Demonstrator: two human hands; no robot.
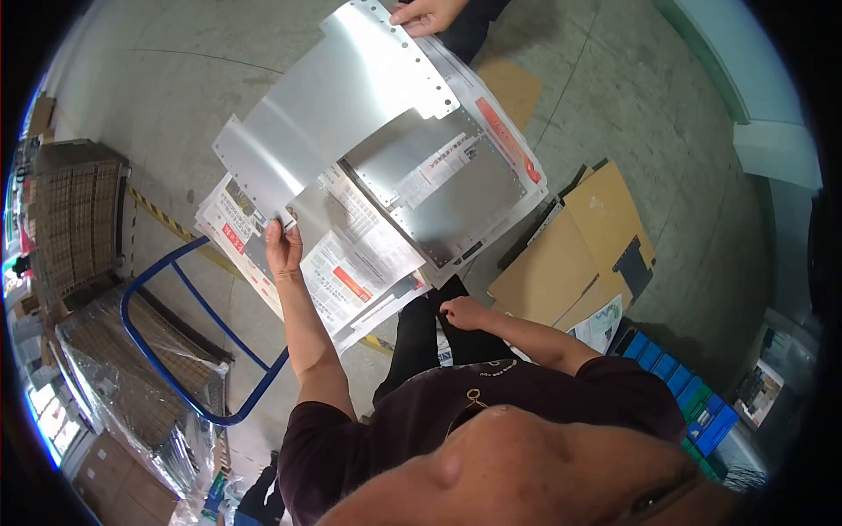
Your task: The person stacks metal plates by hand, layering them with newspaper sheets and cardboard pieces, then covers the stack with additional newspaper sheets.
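Observation:
My left hand pinches the near left corner of a large shiny sheet metal panel, thumb on one side and fingers on the other. The panel is tilted and has small holes along its edges. At its far end another person's hand holds the perforated edge. Below it lies a second metal panel with a cutout, on newspaper sheets spread over the stack. My right hand rests near my thigh, fingers curled, with nothing visible in it.
A blue tubular handle curves up on the left. Flattened cardboard lies at the right on the concrete floor. Blue and green boxes stand behind it. Cardboard stacks and a plastic-wrapped stack are at the left.

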